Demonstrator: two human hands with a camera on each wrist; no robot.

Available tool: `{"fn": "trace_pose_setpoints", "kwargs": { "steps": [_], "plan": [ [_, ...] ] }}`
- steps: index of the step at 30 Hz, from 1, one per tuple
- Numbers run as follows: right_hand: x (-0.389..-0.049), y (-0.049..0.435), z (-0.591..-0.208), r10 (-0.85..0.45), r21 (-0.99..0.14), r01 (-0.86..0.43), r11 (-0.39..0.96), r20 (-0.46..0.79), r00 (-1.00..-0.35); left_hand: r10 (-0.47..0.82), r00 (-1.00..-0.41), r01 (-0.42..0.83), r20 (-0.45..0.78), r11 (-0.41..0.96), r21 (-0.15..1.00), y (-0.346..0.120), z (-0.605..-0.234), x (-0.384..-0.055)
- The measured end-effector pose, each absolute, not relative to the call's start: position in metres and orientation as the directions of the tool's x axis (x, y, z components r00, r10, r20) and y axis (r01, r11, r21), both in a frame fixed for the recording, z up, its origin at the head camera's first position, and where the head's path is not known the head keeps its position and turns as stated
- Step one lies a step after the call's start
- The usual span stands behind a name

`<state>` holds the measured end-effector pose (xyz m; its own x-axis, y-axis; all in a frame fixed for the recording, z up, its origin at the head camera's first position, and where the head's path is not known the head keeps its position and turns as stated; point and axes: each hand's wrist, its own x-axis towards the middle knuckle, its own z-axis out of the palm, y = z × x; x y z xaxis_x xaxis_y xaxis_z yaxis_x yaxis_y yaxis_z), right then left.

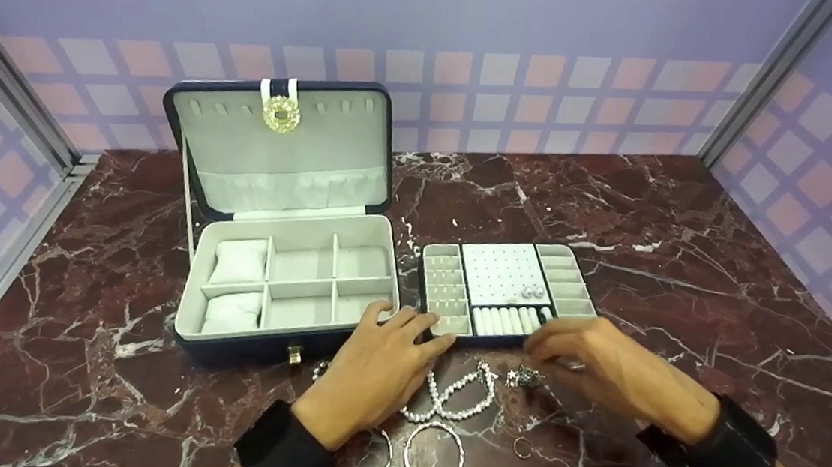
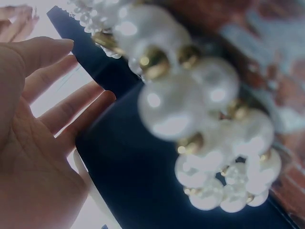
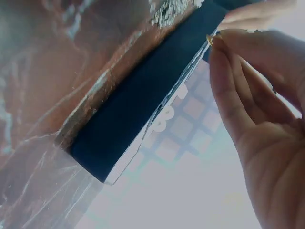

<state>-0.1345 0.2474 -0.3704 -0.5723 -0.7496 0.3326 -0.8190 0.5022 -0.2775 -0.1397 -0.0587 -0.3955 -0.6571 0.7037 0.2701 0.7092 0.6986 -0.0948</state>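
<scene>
My left hand (image 1: 377,373) lies palm down with its fingers spread, fingertips on the front left corner of a jewelry tray (image 1: 495,270) and close to the jewelry box's right edge. Thumb and forefinger of my right hand (image 1: 608,363) pinch a small gold ring (image 3: 209,41) just above the tray's front right. The tray has white ring rolls (image 1: 502,321), side compartments and a pair of round earrings (image 1: 533,292) on its dotted pad. A pearl necklace (image 1: 456,415) lies in front of it. Pearls with gold beads (image 2: 174,109) loom close in the left wrist view.
The open jewelry box (image 1: 264,337) stands at left, lid upright, with two white cushions (image 1: 239,262) inside. Two bangles (image 1: 434,457), a thin ring (image 1: 523,447) and a dark silvery cluster of jewelry (image 1: 525,377) lie on the marbled table (image 1: 682,287). Walls border the table.
</scene>
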Motion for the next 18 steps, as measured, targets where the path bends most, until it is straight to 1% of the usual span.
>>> {"fn": "trace_pose_setpoints", "kwargs": {
  "steps": [3, 7, 12, 18],
  "plan": [
    [-0.145, 0.245, -0.372, -0.688, -0.272, -0.789, 0.551, 0.389, -0.613, 0.707, -0.657, 0.712, 0.260, 0.696, -0.094, -0.059, -0.395, -0.140],
    [-0.157, 0.238, -0.378, -0.602, -0.325, -0.732, 0.599, 0.420, -0.679, 0.707, -0.665, 0.710, 0.242, 0.698, -0.088, -0.060, -0.397, -0.139],
    [-0.169, 0.233, -0.383, -0.527, -0.374, -0.659, 0.653, 0.402, -0.749, 0.709, -0.664, 0.709, 0.239, 0.698, -0.100, -0.060, -0.396, -0.139],
    [-0.174, 0.232, -0.386, -0.506, -0.387, -0.620, 0.682, 0.362, -0.783, 0.712, -0.651, 0.712, 0.263, 0.693, -0.112, -0.059, -0.396, -0.140]
  ]
}}
